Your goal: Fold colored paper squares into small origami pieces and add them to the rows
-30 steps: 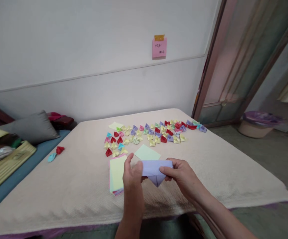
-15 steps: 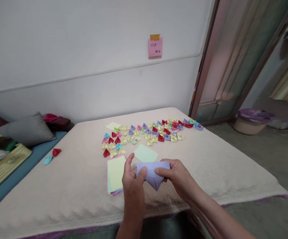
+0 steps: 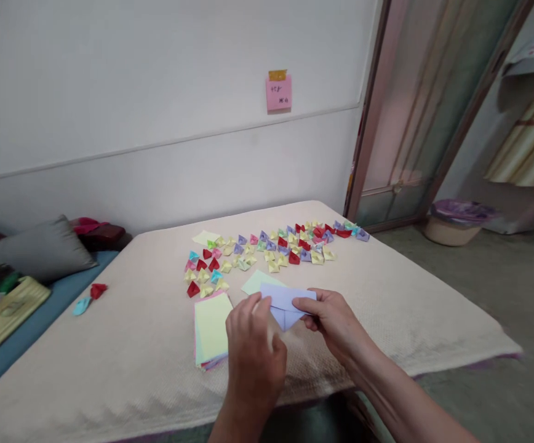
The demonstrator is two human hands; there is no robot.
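Note:
A lavender sheet of origami paper [image 3: 280, 298], folded into a shape with a straight top and a downward point, is held above the near part of the table. My right hand [image 3: 336, 317] pinches its right end, thumb on top and fingers underneath. At the left end, my left hand [image 3: 254, 347] has its bent fingertips against the paper, while its thumb stands apart below. Just behind the folded paper lies a pale green sheet [image 3: 254, 280], partly covered from view. Left of my left hand is a stack of coloured paper [image 3: 211, 326], pale yellow on top.
Several small folded paper pieces [image 3: 293, 256] spread across the back of the cloth-covered table [image 3: 147, 344]. A red piece [image 3: 98, 290] and a blue piece [image 3: 81, 306] sit apart at left. A grey pillow [image 3: 40, 249] and a lidded bin [image 3: 454, 229] flank the table.
My left thumb has come off the paper and its fingers have curled over the left end. The paper has turned, its upper flap now showing. The view has shifted slightly right.

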